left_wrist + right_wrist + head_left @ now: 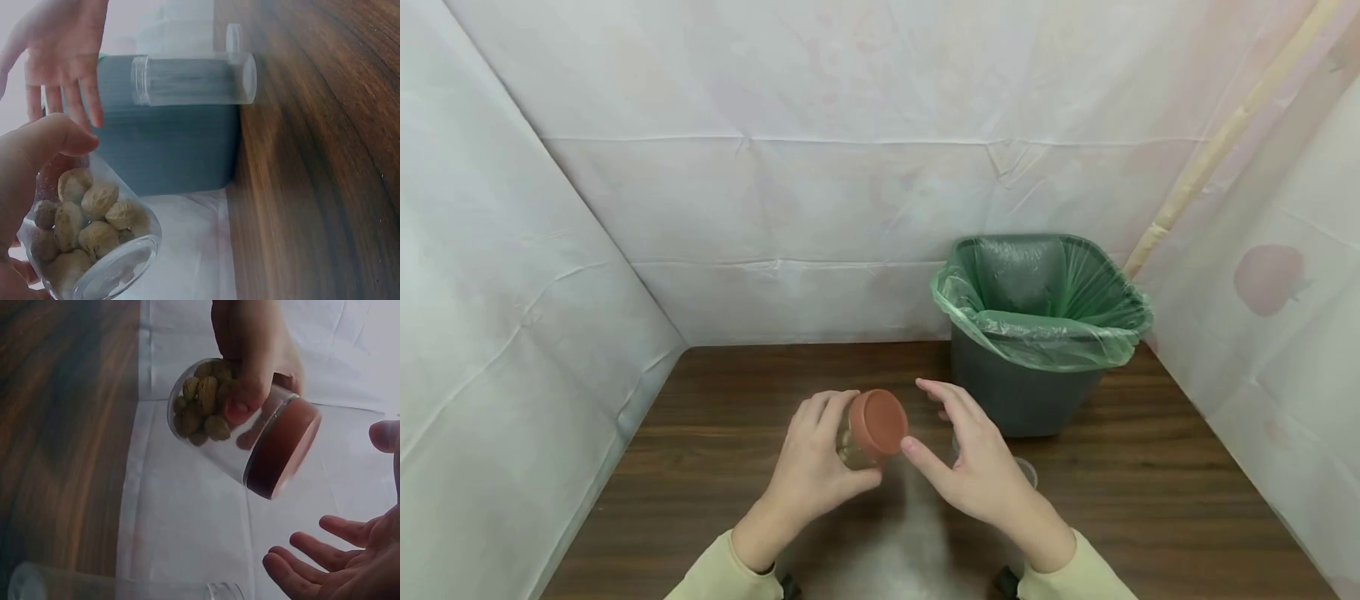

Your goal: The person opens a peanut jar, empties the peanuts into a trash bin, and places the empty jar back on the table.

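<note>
My left hand (812, 458) grips a clear jar (119, 181) with a reddish-brown lid (882, 423). The jar is tilted, its lid toward my right hand. Inside it lie several round, wrinkled tan nut-like pieces (94, 215). My right hand (973, 462) is held beside the lid with fingers spread and nothing in them; in the right wrist view a gap separates it from the lid (284, 450). A second clear jar (194, 78), with no lid on it, stands upright on the table. The right hand mostly hides that jar in the head view.
A dark bin (1022, 392) with a green liner bag (1045, 342) stands at the back right of the wooden table (700, 467). A clear round-edged piece (1027, 472) sits near the right wrist. Pale sheets (820, 208) hang behind and at both sides.
</note>
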